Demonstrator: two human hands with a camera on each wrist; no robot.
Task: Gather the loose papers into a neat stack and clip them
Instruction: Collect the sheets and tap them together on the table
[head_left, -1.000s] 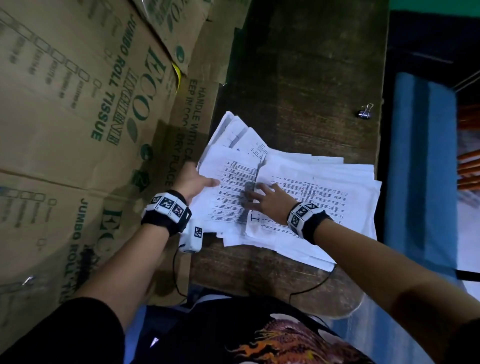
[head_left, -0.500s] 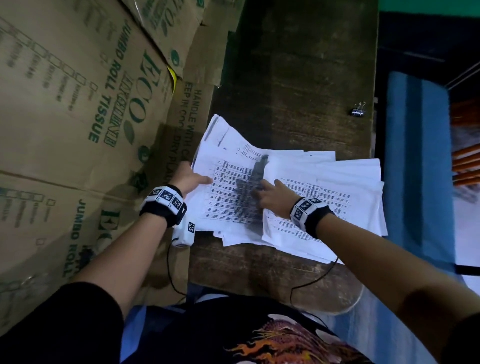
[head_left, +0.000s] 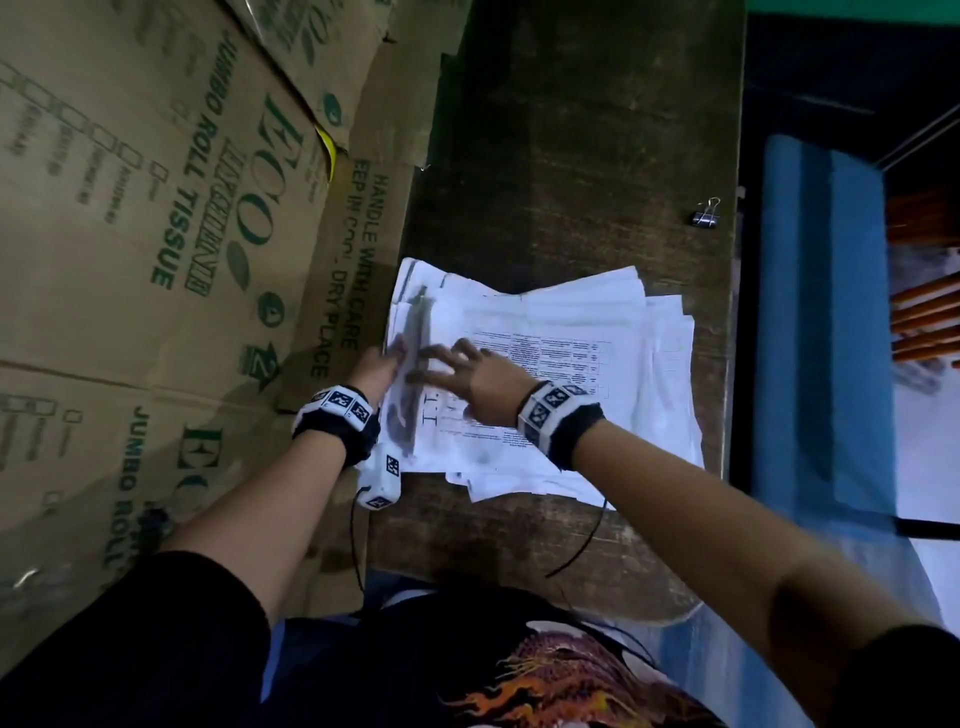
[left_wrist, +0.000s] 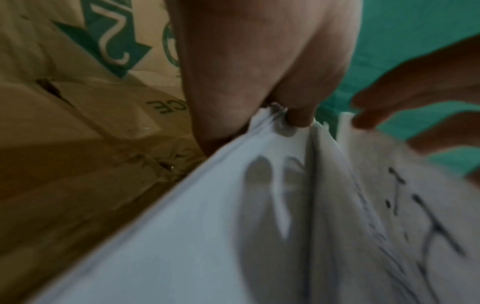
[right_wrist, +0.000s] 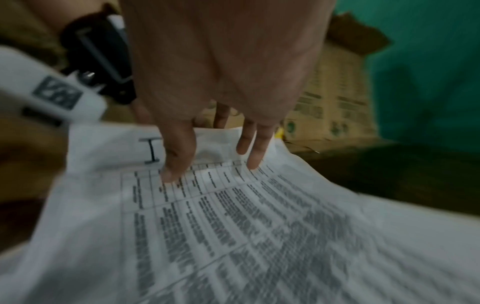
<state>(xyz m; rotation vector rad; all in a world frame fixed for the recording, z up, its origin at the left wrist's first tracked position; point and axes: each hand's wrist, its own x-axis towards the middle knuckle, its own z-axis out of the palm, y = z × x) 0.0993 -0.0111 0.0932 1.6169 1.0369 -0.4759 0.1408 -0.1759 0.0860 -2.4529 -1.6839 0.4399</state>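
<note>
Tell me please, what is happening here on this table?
A person is gathering loose papers on a wooden table. The left hand grips the pile's left edge, thumb on top, while the right hand lies with spread fingers on the top printed sheet. The sheets are still fanned out and uneven, not yet a neat stack. The binder clip sits untouched near the table's far right edge. Cardboard boxes stand to the left.

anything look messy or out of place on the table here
Yes. The papers are fanned out unevenly, their right and near edges staggered rather than squared. The binder clip sits alone near the table's far right edge, apart from the pile. Left hand grips the pile's left edge; right hand presses on top.
</note>
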